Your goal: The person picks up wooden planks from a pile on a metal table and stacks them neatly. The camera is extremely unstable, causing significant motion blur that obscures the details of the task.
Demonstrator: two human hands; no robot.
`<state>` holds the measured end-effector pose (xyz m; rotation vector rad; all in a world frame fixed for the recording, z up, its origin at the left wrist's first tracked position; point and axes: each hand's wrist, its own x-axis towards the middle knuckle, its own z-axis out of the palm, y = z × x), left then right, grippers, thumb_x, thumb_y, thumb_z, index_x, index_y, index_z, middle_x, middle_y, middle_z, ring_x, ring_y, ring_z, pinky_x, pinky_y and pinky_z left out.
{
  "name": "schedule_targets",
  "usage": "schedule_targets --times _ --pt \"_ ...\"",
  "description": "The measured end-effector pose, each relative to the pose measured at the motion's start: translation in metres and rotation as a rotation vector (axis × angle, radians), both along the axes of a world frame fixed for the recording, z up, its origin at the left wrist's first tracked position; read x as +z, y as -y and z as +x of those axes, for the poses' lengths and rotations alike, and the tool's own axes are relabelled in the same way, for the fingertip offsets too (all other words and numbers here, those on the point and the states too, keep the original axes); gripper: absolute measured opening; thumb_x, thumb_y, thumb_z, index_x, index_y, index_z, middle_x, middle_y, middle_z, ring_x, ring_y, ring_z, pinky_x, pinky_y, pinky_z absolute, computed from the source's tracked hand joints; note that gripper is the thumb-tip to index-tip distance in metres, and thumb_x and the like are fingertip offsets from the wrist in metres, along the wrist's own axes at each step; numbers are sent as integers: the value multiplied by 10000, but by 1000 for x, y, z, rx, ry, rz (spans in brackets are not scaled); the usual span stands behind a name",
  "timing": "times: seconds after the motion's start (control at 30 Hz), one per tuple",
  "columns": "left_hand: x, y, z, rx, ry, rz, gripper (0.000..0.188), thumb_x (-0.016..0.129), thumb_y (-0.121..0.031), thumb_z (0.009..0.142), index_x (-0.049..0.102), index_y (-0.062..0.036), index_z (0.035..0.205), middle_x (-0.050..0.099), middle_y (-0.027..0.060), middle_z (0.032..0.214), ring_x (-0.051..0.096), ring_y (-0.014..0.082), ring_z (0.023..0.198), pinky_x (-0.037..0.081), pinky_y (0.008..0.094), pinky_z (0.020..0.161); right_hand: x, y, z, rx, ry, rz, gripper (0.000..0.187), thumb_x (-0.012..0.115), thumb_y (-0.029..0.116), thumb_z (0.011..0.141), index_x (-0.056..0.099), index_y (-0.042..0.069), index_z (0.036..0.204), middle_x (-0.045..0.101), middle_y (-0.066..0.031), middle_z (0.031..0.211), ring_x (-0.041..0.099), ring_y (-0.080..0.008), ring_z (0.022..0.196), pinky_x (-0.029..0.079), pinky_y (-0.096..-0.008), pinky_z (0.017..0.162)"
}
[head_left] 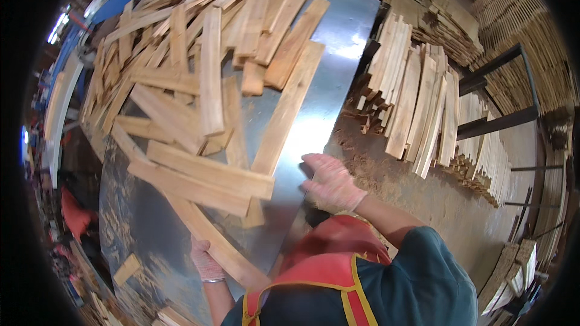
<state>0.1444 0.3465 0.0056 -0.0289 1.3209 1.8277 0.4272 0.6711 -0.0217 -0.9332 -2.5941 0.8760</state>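
Note:
My left hand (207, 262), in a pale pinkish work glove, grips the left edge of a long wooden board (214, 243). Its fingers are partly hidden by the board, whose near end reaches close to my apron (302, 284). Two more boards (211, 169) lie side by side across its far part. My right hand (333, 182), gloved the same way, is at the right edge of the metal table (266, 244) with fingers apart and nothing in them. Closest to it on the table is a long board (290, 108) slanting away from me.
A jumbled heap of boards (175, 36) covers the table's far left. Right of the table, stacked boards (417, 96) stand beside a black metal frame (498, 93). Sawdust and debris lie on the floor (386, 187). A small wood offcut (127, 269) sits at the table's near left.

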Motion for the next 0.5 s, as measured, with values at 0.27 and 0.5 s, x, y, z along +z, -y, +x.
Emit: schedule_targets --times 0.27,0.5 --pt "-13 219 74 267 -358 -566 809 738 -168 795 499 -22 1554 640 131 1370 631 305 1264 522 436 1104 21 143 -80 238 285 -198 912 821 483 772 481 74 1513 577 -256 1365 601 -475 1242 509 -549 1075" --pt "-34 430 78 -118 -773 -1927 742 698 -163 908 456 -97 1606 521 151 1569 491 325 1452 383 426 1238 -2 218 -107 302 621 131 989 828 547 808 405 103 1584 523 -311 1480 546 -443 1355 475 -520 1099"
